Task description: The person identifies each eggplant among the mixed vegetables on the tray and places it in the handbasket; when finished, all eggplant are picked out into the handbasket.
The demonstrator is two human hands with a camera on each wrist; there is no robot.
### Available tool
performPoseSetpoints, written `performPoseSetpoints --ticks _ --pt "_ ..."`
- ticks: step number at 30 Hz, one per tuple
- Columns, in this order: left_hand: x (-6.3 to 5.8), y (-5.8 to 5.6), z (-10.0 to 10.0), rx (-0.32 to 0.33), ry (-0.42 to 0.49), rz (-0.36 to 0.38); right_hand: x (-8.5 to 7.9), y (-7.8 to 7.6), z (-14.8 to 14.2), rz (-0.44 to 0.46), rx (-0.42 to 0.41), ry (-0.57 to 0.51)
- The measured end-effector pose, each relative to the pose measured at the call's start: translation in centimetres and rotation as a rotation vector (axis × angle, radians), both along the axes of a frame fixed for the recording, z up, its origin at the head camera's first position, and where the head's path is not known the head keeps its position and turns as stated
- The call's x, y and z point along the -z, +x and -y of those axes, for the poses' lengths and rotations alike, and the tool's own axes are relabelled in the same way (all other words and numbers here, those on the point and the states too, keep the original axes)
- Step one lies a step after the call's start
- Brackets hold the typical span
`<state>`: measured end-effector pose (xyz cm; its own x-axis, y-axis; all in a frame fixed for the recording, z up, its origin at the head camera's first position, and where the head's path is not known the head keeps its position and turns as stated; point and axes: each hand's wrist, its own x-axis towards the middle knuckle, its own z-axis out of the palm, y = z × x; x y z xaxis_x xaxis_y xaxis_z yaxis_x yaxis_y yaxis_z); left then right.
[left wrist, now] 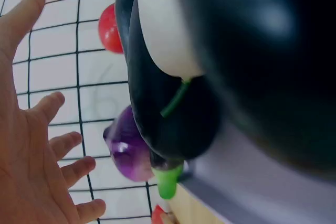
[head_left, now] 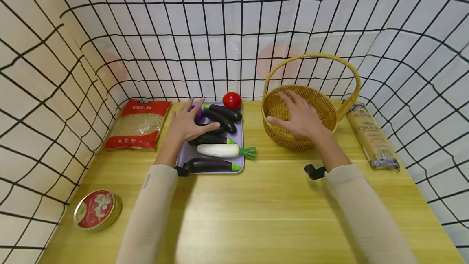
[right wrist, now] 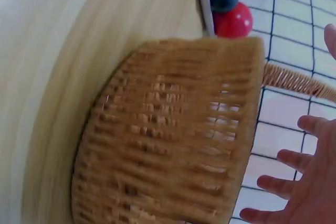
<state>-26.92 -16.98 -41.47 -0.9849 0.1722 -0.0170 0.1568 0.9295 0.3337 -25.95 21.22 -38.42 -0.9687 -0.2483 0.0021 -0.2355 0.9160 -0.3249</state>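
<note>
My left hand [head_left: 188, 123] hovers over the left part of a lilac tray [head_left: 239, 133], fingers spread, holding nothing. On the tray lie several dark eggplants [head_left: 212, 165], a white radish [head_left: 218, 150] with green leaves and a red tomato [head_left: 232, 100] at the back. A purple onion [left wrist: 126, 145] shows beyond the eggplants in the left wrist view, partly hidden by my hand in the head view. Above the wicker basket [head_left: 272, 127] my right hand [head_left: 302, 119] is spread and holds nothing; its fingers overlap the basket's opening. The basket's arched handle [head_left: 311, 56] stands upright.
At the back left lies a red bag of grain [head_left: 137, 125]. A round red-topped tin [head_left: 97, 210] sits near the left front. To the basket's right is a long bag of noodles [head_left: 371, 137]. Black wire grid [head_left: 242, 36] borders the wooden table [head_left: 256, 215].
</note>
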Motion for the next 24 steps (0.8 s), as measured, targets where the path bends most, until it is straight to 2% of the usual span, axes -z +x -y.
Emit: performPoseSetpoints --ticks 4,10,15,20,24 --pt "0.1 1.2 1.1 -0.005 0.099 -0.013 0.0 1.1 0.9 -0.032 -0.013 -0.064" --pt "0.9 2.7 3.0 -0.031 0.193 0.026 0.5 3.1 3.1 -0.032 -0.064 -0.134" --pt "1.9 3.1 4.1 -0.046 0.207 0.047 1.4 4.5 4.5 -0.019 -0.118 -0.199" --pt "2.7 3.5 4.9 -0.056 0.237 0.069 2.6 5.5 5.7 -0.051 -0.168 -0.271" --pt "3.3 3.7 5.5 -0.059 0.266 0.065 3.2 6.5 6.6 -0.041 -0.217 -0.373"
